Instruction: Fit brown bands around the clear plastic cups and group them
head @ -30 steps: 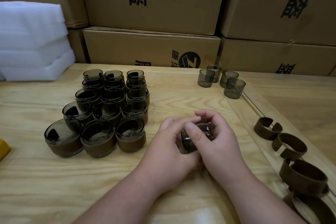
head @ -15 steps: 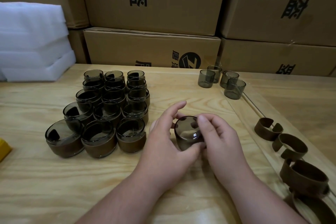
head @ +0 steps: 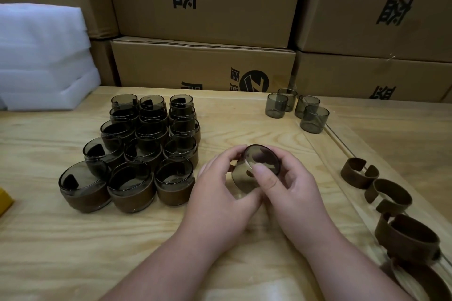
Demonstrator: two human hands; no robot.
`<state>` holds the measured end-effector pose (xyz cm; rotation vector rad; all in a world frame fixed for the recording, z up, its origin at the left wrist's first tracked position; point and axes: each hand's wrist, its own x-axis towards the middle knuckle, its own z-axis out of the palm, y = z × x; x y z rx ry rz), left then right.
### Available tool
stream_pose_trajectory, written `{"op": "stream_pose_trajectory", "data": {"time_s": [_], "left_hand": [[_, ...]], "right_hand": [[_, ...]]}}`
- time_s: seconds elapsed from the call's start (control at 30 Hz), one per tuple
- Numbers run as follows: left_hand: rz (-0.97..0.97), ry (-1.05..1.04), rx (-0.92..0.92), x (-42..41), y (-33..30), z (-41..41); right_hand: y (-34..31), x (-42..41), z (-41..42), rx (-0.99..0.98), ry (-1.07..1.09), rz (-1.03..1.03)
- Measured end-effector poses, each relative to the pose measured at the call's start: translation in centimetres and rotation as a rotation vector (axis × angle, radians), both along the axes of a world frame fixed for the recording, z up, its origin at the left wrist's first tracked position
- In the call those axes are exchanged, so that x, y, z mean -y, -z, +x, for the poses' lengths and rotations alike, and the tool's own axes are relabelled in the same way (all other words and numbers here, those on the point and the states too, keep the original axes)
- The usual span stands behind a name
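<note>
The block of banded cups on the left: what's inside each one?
In most of the banded cups a dark tab shows through the open top, seemingly the band's end. The back rows overlap, so their insides are partly hidden, and the cup bottoms cannot be made out.

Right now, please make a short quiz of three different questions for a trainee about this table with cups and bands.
1. True or false: both hands hold one cup.
2. Where do the plain cups without bands stand? A) far right of the table B) near left corner C) on the white foam
3. Fill in: the loose brown bands lie along the table's ____ edge.

Key
1. True: the left hand and the right hand grip the tilted cup together.
2. A: the plain cups stand far right, apart from the banded cups.
3. Right: the loose brown bands lie there.
</note>
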<state>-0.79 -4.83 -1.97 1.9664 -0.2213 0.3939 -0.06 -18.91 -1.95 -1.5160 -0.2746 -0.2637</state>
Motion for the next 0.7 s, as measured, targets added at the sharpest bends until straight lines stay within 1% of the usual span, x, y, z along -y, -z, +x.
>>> {"op": "stream_pose_trajectory", "data": {"time_s": [0.13, 0.37, 0.43, 0.5, 0.6, 0.7], "left_hand": [[-0.035, -0.005, -0.021, -0.09, 0.03, 0.05], [-0.039, -0.018, -0.001, -0.06, 0.23, 0.16], [-0.034, 0.003, -0.007, -0.09, 0.26, 0.15], [-0.007, 0.032, 0.009, -0.14, 0.33, 0.13], [0.099, 0.029, 0.075, -0.14, 0.30, 0.02], [0.172, 0.035, 0.086, -0.15, 0.01, -0.14]], "right_hand": [[0.06, 0.15, 0.25, -0.047, -0.033, 0.056], [0.12, -0.24, 0.14, -0.020, 0.022, -0.043], [0.08, -0.37, 0.09, -0.033, 0.041, -0.042], [-0.02, -0.47, 0.07, -0.046, 0.073, -0.033], [-0.25, -0.47, 0.05, -0.061, 0.129, -0.026], [-0.58, -0.40, 0.04, -0.069, 0.177, -0.037]]}}
